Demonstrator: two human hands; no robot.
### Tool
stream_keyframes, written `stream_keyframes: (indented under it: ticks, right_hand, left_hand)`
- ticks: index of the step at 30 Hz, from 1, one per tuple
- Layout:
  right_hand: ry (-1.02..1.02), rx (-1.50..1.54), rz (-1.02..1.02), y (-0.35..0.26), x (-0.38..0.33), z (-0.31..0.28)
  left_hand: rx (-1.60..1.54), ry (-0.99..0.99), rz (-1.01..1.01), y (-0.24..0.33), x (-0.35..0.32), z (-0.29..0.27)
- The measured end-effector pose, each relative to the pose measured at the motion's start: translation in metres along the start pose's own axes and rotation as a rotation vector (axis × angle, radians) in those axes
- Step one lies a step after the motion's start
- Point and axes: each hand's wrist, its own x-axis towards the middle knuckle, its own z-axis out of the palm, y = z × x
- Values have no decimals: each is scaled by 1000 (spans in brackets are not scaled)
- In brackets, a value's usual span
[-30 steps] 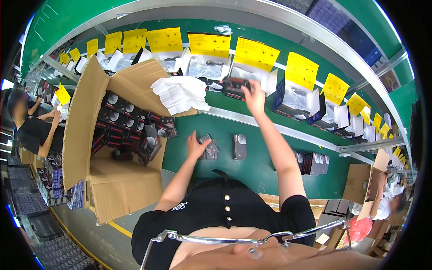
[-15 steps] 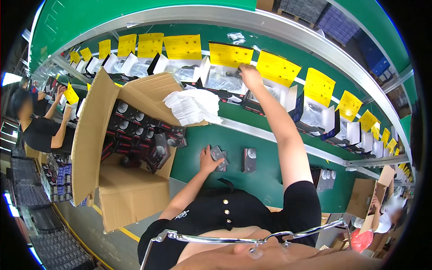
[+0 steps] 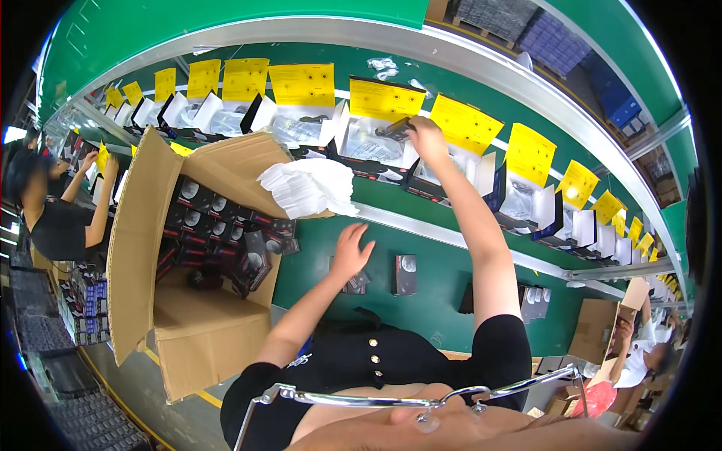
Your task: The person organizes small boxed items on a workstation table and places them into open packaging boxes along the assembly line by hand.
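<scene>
At the shelf, my right hand [image 3: 429, 140] grips a small black box [image 3: 396, 129] by its end. That box is held over an opened carton [image 3: 374, 150] with a raised yellow flap [image 3: 385, 99] and plastic-wrapped contents. My left hand [image 3: 351, 252] hovers over the green table [image 3: 436, 301], fingers apart and holding nothing. Just below it lie small dark boxes [image 3: 356, 283], partly covered by the hand. Another small black box [image 3: 404, 274] with a round grey picture stands to their right.
On my left, a large cardboard box [image 3: 210, 307] holds many small black boxes [image 3: 218, 225], with crumpled white paper [image 3: 310, 186] over its flap. A row of opened cartons [image 3: 519, 197] lines the shelf. More small boxes [image 3: 535, 301] sit right. Co-workers [image 3: 64, 218] work at both ends.
My left hand has let go of the small box on the table and moved up from it. My right hand has shifted slightly down and right, and its box shows more clearly.
</scene>
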Motion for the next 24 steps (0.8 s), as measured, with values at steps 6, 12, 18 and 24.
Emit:
stream_keyframes:
  ticks: [6, 12, 18, 24]
  right_hand:
    - [177, 74, 54, 1, -38, -61]
    - [282, 126, 178, -17, -80, -89]
    - [340, 144, 314, -13, -111, -114]
    - [362, 198, 318, -42, -88, -97]
  left_hand:
    - [18, 31, 394, 41, 170, 41]
    - [348, -469, -17, 8, 280, 70]
    - [401, -588, -211, 13, 295, 97]
    - [478, -837, -68, -2, 318, 81]
